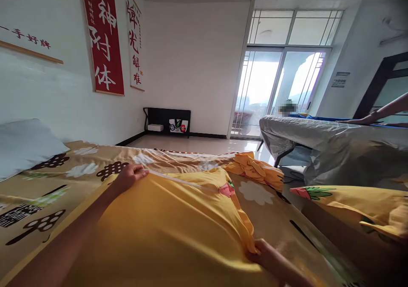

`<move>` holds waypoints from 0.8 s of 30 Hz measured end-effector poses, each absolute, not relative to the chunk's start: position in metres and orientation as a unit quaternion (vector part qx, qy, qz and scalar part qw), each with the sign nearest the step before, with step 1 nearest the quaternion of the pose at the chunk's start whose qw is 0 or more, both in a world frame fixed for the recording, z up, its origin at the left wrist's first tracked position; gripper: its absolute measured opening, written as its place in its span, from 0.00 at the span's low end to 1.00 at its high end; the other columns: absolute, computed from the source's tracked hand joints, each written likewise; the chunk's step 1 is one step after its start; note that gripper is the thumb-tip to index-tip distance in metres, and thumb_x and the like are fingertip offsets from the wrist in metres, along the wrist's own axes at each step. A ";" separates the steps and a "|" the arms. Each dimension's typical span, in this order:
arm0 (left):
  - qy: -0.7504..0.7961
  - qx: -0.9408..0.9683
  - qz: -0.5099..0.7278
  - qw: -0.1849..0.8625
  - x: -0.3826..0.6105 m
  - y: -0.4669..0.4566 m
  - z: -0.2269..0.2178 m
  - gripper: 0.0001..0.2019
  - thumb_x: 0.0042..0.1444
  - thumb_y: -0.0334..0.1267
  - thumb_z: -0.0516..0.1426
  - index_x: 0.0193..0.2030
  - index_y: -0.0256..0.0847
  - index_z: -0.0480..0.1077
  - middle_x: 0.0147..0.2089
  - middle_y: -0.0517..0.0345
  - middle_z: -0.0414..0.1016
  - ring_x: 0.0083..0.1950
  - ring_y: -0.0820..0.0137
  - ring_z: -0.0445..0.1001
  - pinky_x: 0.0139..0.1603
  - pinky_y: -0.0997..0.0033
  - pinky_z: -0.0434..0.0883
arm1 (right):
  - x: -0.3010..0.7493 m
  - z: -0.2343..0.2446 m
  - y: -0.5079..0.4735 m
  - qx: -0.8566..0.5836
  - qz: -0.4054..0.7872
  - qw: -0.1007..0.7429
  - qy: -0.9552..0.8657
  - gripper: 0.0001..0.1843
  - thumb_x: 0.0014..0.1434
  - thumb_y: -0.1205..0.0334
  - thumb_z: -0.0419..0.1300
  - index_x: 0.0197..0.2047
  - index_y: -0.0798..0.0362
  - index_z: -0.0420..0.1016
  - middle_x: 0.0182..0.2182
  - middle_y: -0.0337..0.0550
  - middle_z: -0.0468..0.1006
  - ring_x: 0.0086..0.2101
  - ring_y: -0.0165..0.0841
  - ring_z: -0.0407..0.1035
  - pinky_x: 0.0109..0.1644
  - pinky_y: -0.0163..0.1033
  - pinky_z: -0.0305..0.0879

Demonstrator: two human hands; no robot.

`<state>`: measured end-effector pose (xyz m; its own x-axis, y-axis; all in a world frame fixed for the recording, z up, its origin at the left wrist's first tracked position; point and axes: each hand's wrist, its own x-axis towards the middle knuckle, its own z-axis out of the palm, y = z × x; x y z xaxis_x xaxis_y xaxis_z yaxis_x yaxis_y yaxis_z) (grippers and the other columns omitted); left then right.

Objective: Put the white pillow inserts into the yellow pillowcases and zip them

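Yellow pillow [172, 231] lies across the near edge of the bed [38, 206]. Its fabric is smooth and slightly shiny, puffed up, with a ruffled trim down its right side and a strawberry print at the far right corner. Left hand [129, 176] has its fingers curled down tight on the pillow's far left corner, beside a pale zip line. Right hand [264, 255] is closed on the ruffle at the near right edge, pinching the cloth; it shows some motion blur.

The bed sheet is tan cotton with a brown mushroom and white cloud print, wrinkled toward the far edge. A grey-white pillow [22, 146], soft and rounded, sits at the bed's left edge against the wall. A bunched orange-yellow cloth [255, 168] is at the far right corner. A second yellow pillow [360, 206] lies past the right edge.

Across a narrow gap there is a grey draped table [334, 146] with another person's hand [366, 119] flat on it. Glossy tiled floor [191, 144] lies open beyond the bed.
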<state>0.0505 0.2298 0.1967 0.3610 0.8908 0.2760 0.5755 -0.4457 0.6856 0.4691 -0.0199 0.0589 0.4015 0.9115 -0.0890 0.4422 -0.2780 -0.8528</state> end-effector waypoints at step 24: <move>0.293 0.947 0.129 0.034 0.323 0.157 0.159 0.13 0.64 0.38 0.44 0.41 0.41 0.69 0.44 0.47 0.76 0.43 0.62 0.75 0.39 0.64 0.68 | 0.428 0.034 -0.056 -0.806 0.206 0.267 -0.486 0.14 0.49 0.64 0.48 0.32 0.47 0.75 0.31 0.44 0.80 0.36 0.39 0.72 0.40 0.37 0.64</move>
